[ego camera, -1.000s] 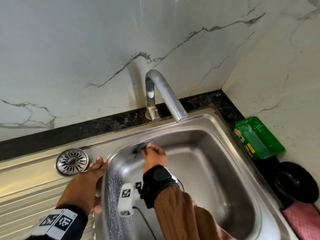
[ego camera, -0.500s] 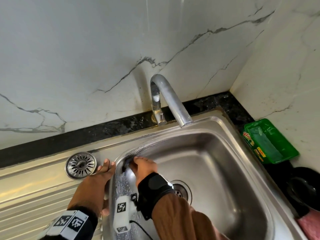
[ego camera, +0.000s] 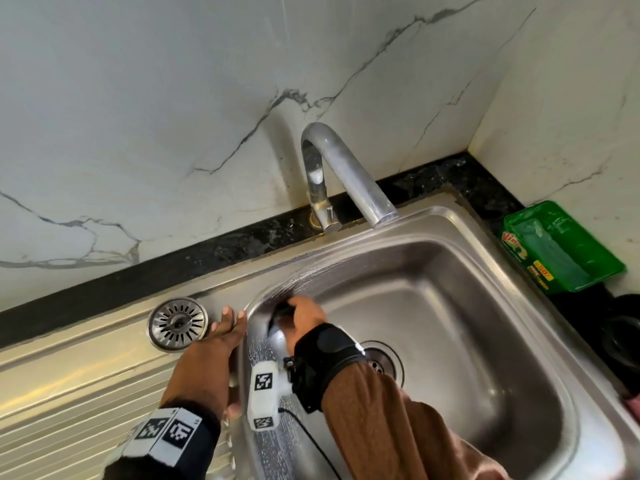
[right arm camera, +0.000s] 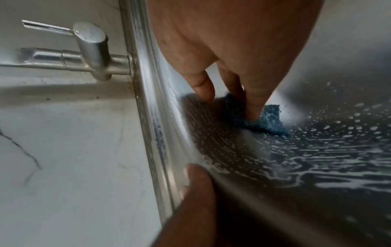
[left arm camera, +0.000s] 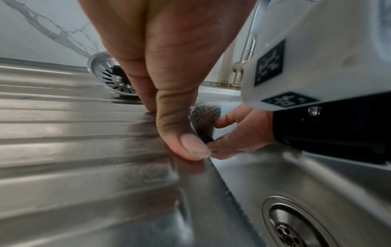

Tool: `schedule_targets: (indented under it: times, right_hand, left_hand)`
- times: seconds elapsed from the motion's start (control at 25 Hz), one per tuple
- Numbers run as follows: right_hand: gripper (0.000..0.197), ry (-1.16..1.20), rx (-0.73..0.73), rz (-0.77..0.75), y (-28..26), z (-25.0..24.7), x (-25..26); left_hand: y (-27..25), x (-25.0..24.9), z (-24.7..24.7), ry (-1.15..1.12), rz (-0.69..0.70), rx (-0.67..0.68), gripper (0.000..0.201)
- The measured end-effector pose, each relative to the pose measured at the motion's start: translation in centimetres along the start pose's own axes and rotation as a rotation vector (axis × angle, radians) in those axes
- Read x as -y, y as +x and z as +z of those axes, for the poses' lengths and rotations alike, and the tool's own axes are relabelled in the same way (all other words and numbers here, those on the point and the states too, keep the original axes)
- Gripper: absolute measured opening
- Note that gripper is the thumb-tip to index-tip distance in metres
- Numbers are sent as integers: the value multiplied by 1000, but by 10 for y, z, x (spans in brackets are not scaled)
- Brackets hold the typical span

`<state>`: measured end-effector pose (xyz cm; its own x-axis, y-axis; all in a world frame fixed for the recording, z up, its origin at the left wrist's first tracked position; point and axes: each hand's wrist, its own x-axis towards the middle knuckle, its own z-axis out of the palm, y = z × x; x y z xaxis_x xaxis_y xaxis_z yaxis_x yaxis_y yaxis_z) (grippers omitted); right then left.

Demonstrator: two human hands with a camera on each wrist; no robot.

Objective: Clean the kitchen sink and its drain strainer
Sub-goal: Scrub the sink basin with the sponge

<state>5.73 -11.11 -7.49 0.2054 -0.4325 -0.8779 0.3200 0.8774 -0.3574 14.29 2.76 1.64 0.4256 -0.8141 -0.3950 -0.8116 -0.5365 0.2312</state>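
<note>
The steel sink (ego camera: 467, 237) has soap film on its left and back walls. My right hand (ego camera: 298, 315) grips a blue scrub pad (right arm camera: 268, 120) and presses it against the basin's back-left corner. The pad shows only as a dark patch (ego camera: 282, 311) in the head view. My left hand (ego camera: 225, 323) rests flat on the rim between basin and drainboard, thumb (left arm camera: 190, 147) on the edge. The round slotted drain strainer (ego camera: 177, 323) lies on the drainboard just left of that hand. The bare drain opening (ego camera: 381, 362) sits in the basin floor.
A curved steel faucet (ego camera: 339, 168) rises behind the basin, its spout over the back edge. A green soap tray (ego camera: 561, 247) and a black round object (ego camera: 623, 337) stand on the dark counter at the right. Marble walls close in behind and to the right.
My right hand slid the pad leftward along the back wall into the back-left corner. The left hand stayed on the rim, and the head view shifted slightly.
</note>
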Motion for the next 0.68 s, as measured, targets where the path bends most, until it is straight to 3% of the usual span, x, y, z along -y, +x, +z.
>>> schedule_targets:
  times: [0.08,0.2,0.24,0.28,0.32,0.36,0.4,0.44,0.52,0.6,0.68]
  right_hand:
    - [23,29,55,14,3,2,6]
    - [24,117,-205,-202,9,-26,64]
    - [23,162,-209,-249,9,-34,72]
    - [29,224,-102,-238,5,-38,70]
    - [53,270,71,-141,2,-37,57]
    - [91,269,232,-11,-3,-33,40]
    - [118,208,326,71,-5,-26,25]
    - [130,165,399,112,-10,-19,21]
    - [131,256,312,7,-14,-19,42]
    - [106,458,167,-243,-17,-26,73]
    - [100,374,173,-209,-13,-33,73]
  left_hand:
    - [-1,-2,-3,-30,4,8,119]
    - [1,-1,-3,-2,25,0,121]
    - [1,-1,-1,-9,11,8,121]
    - [1,0,0,-1,4,11,122]
    - [1,0,1,3,2,7,122]
    - [0,0,0,-1,5,7,122]
    - [0,0,0,-6,8,8,121]
    - [0,0,-1,-8,11,6,121]
    - [1,0,-3,-1,22,22,128]
    - [4,2,-1,6,15,41,131]
    - [3,2,-1,21,13,28,123]
